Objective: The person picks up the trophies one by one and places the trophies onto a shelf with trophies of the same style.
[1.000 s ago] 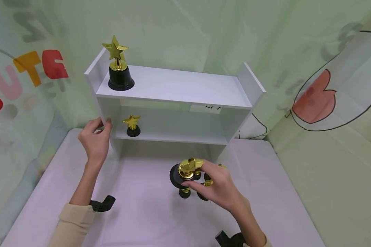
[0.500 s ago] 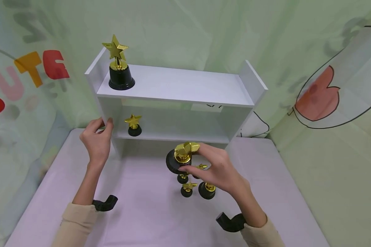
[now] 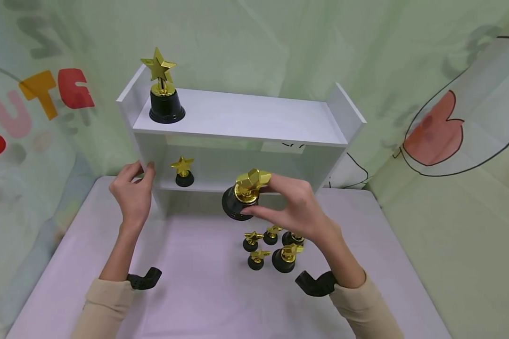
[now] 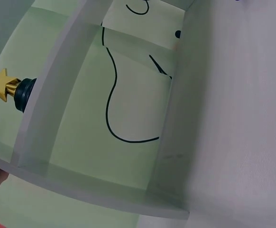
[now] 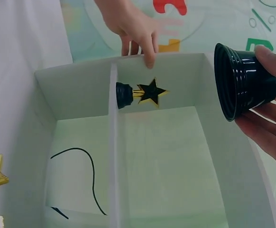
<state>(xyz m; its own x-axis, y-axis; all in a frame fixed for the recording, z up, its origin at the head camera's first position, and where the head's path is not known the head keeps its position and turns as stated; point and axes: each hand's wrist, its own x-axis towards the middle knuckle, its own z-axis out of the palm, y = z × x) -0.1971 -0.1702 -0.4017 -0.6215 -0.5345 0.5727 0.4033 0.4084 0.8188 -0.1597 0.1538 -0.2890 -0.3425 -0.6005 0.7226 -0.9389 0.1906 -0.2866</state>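
A right hand (image 3: 297,202) grips a star trophy (image 3: 244,194); a left hand (image 3: 132,190) pinches the shelf (image 3: 246,115) at its left edge. Likely light, stiff and slick, the star trophy suits a base hold.

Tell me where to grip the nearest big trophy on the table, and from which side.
Probably its black base, from the right: the base is round and upright, the star above it angular. A small trophy stands close on its left, another big trophy just behind, none on its right.
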